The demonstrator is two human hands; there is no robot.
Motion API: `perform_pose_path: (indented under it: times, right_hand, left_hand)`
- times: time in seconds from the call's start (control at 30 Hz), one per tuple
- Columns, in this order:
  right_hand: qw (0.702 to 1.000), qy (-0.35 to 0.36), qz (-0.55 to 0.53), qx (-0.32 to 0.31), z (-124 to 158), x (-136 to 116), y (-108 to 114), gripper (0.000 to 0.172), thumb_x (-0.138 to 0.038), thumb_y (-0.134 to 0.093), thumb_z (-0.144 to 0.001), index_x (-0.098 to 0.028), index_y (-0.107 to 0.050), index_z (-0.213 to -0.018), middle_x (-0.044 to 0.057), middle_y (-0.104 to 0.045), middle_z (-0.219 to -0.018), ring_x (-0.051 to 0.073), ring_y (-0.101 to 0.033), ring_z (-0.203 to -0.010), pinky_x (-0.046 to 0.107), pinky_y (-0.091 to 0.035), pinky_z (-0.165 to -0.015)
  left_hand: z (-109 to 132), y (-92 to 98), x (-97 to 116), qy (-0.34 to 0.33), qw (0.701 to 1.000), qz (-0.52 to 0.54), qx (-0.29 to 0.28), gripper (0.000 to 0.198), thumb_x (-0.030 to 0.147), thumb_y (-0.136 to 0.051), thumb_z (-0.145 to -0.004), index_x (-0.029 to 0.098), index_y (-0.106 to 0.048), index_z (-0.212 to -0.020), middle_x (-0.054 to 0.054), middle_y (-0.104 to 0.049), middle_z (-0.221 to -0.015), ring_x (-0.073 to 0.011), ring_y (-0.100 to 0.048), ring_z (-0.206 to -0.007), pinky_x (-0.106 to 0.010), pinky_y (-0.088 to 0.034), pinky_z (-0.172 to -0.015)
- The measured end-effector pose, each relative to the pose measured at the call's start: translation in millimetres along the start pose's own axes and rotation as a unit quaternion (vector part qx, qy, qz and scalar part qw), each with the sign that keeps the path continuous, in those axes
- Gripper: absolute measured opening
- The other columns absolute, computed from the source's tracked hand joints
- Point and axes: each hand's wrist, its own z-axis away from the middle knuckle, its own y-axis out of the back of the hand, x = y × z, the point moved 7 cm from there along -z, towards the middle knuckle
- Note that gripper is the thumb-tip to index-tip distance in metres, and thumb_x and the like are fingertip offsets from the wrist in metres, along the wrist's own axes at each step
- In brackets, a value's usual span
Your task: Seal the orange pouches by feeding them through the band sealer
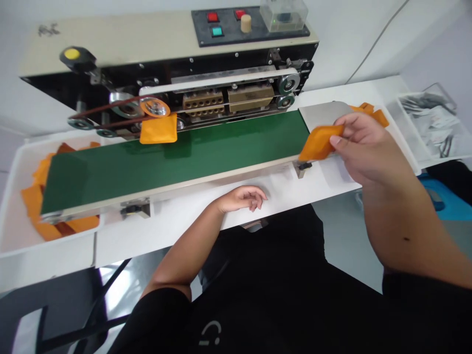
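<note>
Our right grip pinches an orange sachet between thumb and fingers, closed firmly on its near corner, while the rest of the sachet sticks out leftward, tilted, just over the right end of the green conveyor belt. Holding it by one corner is a good way to work here: the thumb stays clear of the long edges, and the sachet lies nearly flat instead of folding.

Our left grip rests on the white desk just near of the belt's rail, its fingers loosely curled, part open and holding nothing.

A second orange sachet lies at the belt's far edge, under the pulley and brown drive band of the band sealer. Its edge meets the machine there, so that far side is the tight spot; the steel plate at the belt's right end marks another hard edge beside our right grip.

More orange pieces sit in the white tray at the left end, and others lie past our right hand at the far right. Beyond them, a clear bin holds silvery packets. The widest working room lies along the desk on the near side of the belt.
</note>
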Motion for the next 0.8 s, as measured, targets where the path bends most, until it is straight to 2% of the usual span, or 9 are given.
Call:
perform_pose_path:
  times: [0.07, 0.17, 0.27, 0.33, 0.43, 0.6, 0.73, 0.8]
  right_hand:
    - [0.998, -0.011, -0.021, 0.054, -21.3, 2.3, 5.6, 0.029, -0.01, -0.088, -0.085, -0.024, -0.064, -0.089, 0.0, -0.067, -0.082, 0.014, -0.063, -0.075, 0.024, -0.051, -0.065]
    - [0.99, -0.076, -0.039, 0.117, -49.6, 13.0, 8.9, 0.03, 0.004, -0.069, -0.093, -0.023, -0.058, -0.093, -0.002, -0.063, -0.074, 0.012, -0.062, -0.069, 0.022, -0.044, -0.059]
    - [0.977, -0.135, -0.035, 0.159, -70.1, 21.7, 8.8, 0.029, 0.008, -0.059, -0.098, -0.02, -0.061, -0.105, 0.0, -0.067, -0.08, 0.013, -0.07, -0.075, 0.024, -0.051, -0.065]
    - [0.973, -0.147, -0.037, 0.174, -80.3, 23.8, 7.2, 0.028, 0.008, -0.059, -0.099, -0.018, -0.061, -0.109, 0.002, -0.071, -0.088, 0.013, -0.073, -0.082, 0.026, -0.056, -0.073]
    - [0.97, -0.146, -0.052, 0.187, -90.9, 25.7, 3.7, 0.031, 0.01, -0.059, -0.099, -0.02, -0.058, -0.11, 0.004, -0.075, -0.095, 0.012, -0.075, -0.087, 0.026, -0.06, -0.079]
    - [0.969, -0.152, -0.049, 0.187, -101.9, 30.9, -5.4, 0.034, 0.01, -0.059, -0.098, -0.022, -0.056, -0.11, 0.003, -0.075, -0.098, 0.011, -0.074, -0.087, 0.027, -0.061, -0.081]
    - [0.974, -0.159, -0.019, 0.159, -110.8, 40.1, -14.7, 0.034, 0.006, -0.065, -0.097, -0.023, -0.055, -0.111, 0.001, -0.073, -0.094, 0.011, -0.072, -0.079, 0.024, -0.06, -0.075]
    - [0.981, -0.149, -0.012, 0.124, -115.2, 43.0, -23.0, 0.035, 0.0, -0.075, -0.094, -0.024, -0.055, -0.11, -0.001, -0.071, -0.09, 0.012, -0.072, -0.076, 0.023, -0.059, -0.069]
  left_hand:
    - [0.1, 1.1, 0.3, 0.001, 1.0, -0.001, 0.0, 0.046, 0.053, -0.083, -0.098, 0.015, -0.076, -0.122, -0.011, -0.078, -0.093, -0.0151, -0.069, -0.072, -0.029, -0.056, -0.07]
    - [0.3, 1.3, 1.5, -0.001, 1.0, -0.004, -0.004, 0.042, 0.051, -0.082, -0.099, 0.015, -0.076, -0.12, -0.011, -0.079, -0.093, -0.0151, -0.069, -0.073, -0.029, -0.056, -0.07]
    - [0.3, 1.2, 2.7, -0.006, 1.0, -0.004, -0.006, 0.042, 0.051, -0.081, -0.099, 0.015, -0.075, -0.118, -0.011, -0.079, -0.094, -0.0154, -0.069, -0.073, -0.029, -0.055, -0.071]
    - [0.2, 1.8, 3.0, -0.007, 1.0, -0.005, -0.003, 0.043, 0.052, -0.082, -0.099, 0.014, -0.075, -0.118, -0.012, -0.079, -0.094, -0.0158, -0.069, -0.074, -0.03, -0.056, -0.072]
    - [-0.4, 1.3, 3.7, -0.004, 1.0, -0.005, -0.004, 0.044, 0.053, -0.082, -0.097, 0.014, -0.075, -0.117, -0.012, -0.079, -0.094, -0.0159, -0.069, -0.073, -0.031, -0.056, -0.073]
    - [-1.5, -0.6, 4.8, 0.005, 1.0, 0.005, -0.009, 0.042, 0.051, -0.085, -0.095, 0.015, -0.075, -0.115, -0.011, -0.078, -0.093, -0.0154, -0.069, -0.072, -0.03, -0.055, -0.071]
    - [-1.6, -1.7, 4.8, 0.003, 1.0, 0.011, -0.011, 0.04, 0.047, -0.086, -0.094, 0.015, -0.075, -0.115, -0.011, -0.079, -0.093, -0.0157, -0.069, -0.073, -0.03, -0.056, -0.071]
    - [-1.5, -2.3, 3.7, 0.003, 1.0, 0.015, -0.014, 0.039, 0.045, -0.086, -0.094, 0.015, -0.074, -0.115, -0.011, -0.079, -0.093, -0.0158, -0.07, -0.074, -0.03, -0.056, -0.072]
